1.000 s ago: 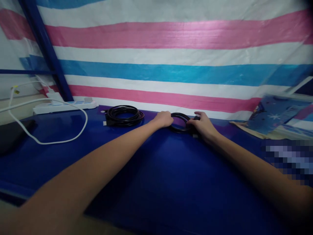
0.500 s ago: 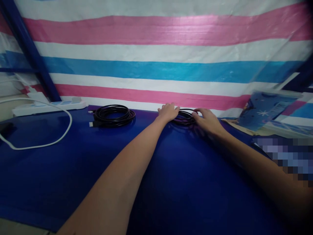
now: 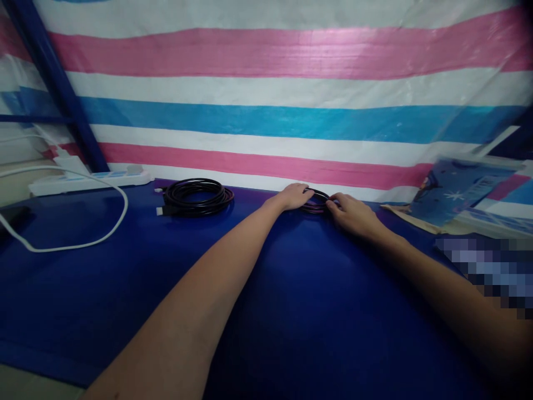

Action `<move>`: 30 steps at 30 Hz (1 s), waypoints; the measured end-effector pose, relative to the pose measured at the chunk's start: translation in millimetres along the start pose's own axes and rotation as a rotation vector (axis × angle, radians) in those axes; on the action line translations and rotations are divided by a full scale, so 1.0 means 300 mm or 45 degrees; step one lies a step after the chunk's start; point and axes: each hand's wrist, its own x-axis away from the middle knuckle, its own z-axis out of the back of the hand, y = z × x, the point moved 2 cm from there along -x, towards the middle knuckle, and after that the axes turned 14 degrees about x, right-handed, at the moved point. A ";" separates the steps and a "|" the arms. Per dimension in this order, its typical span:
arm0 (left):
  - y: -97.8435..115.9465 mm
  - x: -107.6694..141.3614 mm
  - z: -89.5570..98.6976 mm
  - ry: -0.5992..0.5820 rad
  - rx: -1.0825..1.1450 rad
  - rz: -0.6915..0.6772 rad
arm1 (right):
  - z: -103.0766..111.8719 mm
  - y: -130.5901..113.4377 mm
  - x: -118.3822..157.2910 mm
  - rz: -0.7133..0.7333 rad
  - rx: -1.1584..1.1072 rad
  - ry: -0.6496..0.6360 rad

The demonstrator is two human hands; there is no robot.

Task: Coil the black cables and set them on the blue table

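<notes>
A coiled black cable (image 3: 314, 210) lies at the back of the blue tabletop (image 3: 308, 300), between my two hands. My left hand (image 3: 293, 196) is on its left side, fingers bent over the loops. Against the right side, my right hand (image 3: 353, 215) has its thumb and fingertips closed on the loops. Both hands partly cover this coil, and its ends are hidden. Farther left rests a second, thicker coil of black cable (image 3: 196, 211), apart from both hands. One of its plugs (image 3: 160, 211) points left.
A white power strip (image 3: 120, 176) with a charger (image 3: 71, 165) stands at the back left. A white cord (image 3: 79, 248) loops over the table there. Striped sheeting (image 3: 258, 119) hangs along the back edge. At right is a blue printed packet (image 3: 453, 186).
My left hand's fingers have come down and curled over the coil. My right hand's raised fingers have lowered onto its right side. The view has shifted slightly.
</notes>
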 end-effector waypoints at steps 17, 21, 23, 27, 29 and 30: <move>-0.017 0.121 0.087 0.281 0.208 0.199 | 0.039 0.017 -0.008 0.181 0.033 0.086; 0.052 0.218 0.137 0.235 -0.020 0.056 | 0.057 0.021 0.000 0.235 0.042 0.090; 0.094 0.295 0.195 0.152 -0.123 -0.022 | 0.063 0.013 0.010 0.267 0.049 0.106; 0.092 0.479 0.371 0.003 -0.371 0.065 | 0.077 -0.021 0.030 0.295 0.084 0.161; 0.035 0.561 0.449 -0.025 -0.409 0.237 | 0.091 -0.046 0.039 0.314 0.089 0.210; -0.002 0.595 0.477 -0.031 -0.373 0.337 | 0.099 -0.060 0.044 0.325 0.086 0.240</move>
